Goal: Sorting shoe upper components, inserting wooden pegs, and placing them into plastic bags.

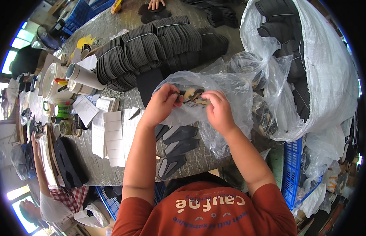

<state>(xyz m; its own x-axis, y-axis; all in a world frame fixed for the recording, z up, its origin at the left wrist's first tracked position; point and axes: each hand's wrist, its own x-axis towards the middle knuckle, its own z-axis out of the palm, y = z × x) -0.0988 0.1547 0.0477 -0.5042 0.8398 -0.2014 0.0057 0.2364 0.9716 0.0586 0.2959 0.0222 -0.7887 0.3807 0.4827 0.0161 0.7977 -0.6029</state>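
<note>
My left hand is closed, thumb and fingers pinching a small dark piece. Just to its right, my right hand has its fingers curled together at the edge of some small dark and tan strips; what it grips, if anything, is hidden. Both hands are over a crumpled clear plastic bag spread on the table. Below the bag, near my left forearm, lie several flat dark pieces with lighter grey patches.
Bundled stacks of dark grey cut pieces lie beyond my hands. A white woven sack stands at right above a blue crate. Open notebooks and a white tumbler are at left. Another person's hand shows at the far edge; a person is at lower left.
</note>
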